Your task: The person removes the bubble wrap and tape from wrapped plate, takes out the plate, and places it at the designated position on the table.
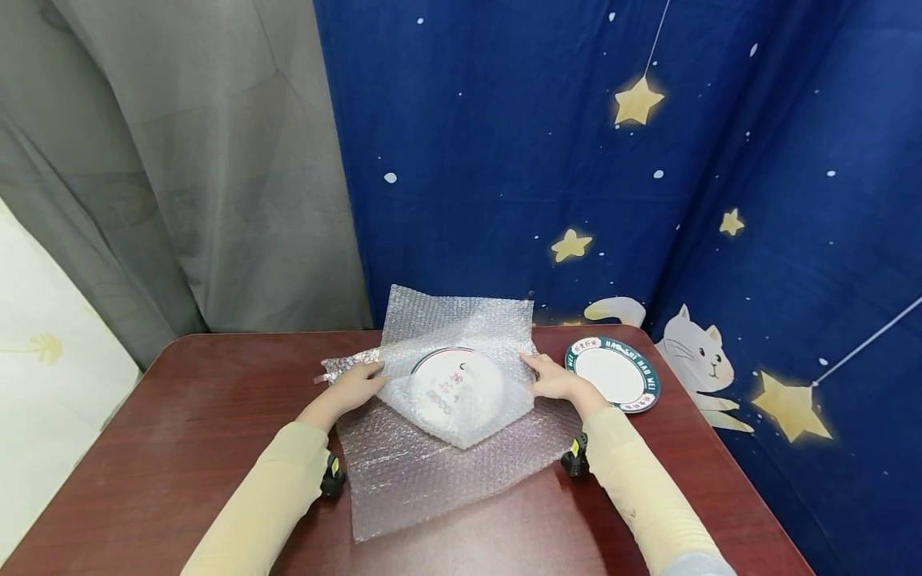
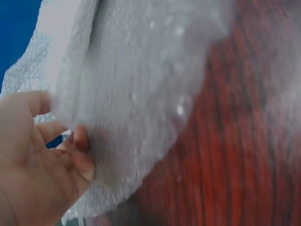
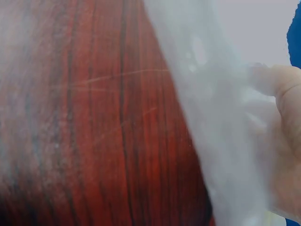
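A sheet of clear bubble wrap (image 1: 446, 500) lies on the table, with part of it folded over a round white plate (image 1: 461, 392) with a dark rim and small red print. My left hand (image 1: 358, 386) pinches the wrap at the left of the plate; in the left wrist view its fingers curl at the wrap's edge. On the opposite side, my right hand (image 1: 553, 378) holds the wrap, its thumb on top in the right wrist view. The right hand's other fingers are mostly hidden there. The wrap's far flap stands up behind the plate.
To the right of my right hand lies a second plate with a green patterned rim (image 1: 651, 384), near the table's right edge. The table (image 1: 238, 416) is dark red wood. Behind it hang a grey curtain (image 1: 238, 200) and a blue curtain (image 1: 490, 160) with stars.
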`<state>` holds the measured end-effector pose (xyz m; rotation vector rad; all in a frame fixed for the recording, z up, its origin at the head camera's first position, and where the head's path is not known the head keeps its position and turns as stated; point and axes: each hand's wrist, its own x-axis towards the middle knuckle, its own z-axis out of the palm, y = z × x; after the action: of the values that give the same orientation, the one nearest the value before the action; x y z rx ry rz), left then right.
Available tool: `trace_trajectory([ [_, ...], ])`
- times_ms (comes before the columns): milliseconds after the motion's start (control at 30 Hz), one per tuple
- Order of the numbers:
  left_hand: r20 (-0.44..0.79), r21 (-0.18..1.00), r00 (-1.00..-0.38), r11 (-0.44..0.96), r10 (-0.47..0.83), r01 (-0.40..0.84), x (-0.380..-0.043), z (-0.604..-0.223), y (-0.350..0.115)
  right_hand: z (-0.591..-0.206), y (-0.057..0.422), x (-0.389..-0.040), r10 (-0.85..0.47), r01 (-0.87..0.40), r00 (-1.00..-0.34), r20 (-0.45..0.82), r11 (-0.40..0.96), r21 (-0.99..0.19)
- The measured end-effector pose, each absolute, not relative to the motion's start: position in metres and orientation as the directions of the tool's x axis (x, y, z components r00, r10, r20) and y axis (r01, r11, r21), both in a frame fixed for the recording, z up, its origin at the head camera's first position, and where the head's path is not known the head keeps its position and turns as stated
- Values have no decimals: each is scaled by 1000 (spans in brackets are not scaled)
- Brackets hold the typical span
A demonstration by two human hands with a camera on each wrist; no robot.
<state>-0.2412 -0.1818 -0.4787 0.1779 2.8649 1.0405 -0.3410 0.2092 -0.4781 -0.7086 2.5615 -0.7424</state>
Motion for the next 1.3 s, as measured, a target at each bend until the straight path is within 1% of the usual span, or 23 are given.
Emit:
trace_trajectory([
  [133,-30,682,-981,722,190,119,-238,-476,-188,-479,211,-340,-567,-376,-800,-197,728,-574],
  [467,-67,742,-966,659,250,119,-232,-475,-196,-476,215,-329,-597,-403,-783,-176,702,-588],
  [600,-74,761,-964,639,256,111,-229,-475,-198,-477,218,-327,-610,-411,-773,-173,690,-595],
  [800,-56,762,-961,634,270,134,-225,-476,-200,-479,224,-322,-638,-436,-753,-162,668,-603],
  [967,-34,739,-960,654,278,164,-221,-476,-200,-480,228,-319,-647,-444,-745,-159,659,-607],
  [1300,37,684,-945,681,326,261,-211,-480,-200,-480,235,-312,-689,-486,-711,-139,625,-611],
])
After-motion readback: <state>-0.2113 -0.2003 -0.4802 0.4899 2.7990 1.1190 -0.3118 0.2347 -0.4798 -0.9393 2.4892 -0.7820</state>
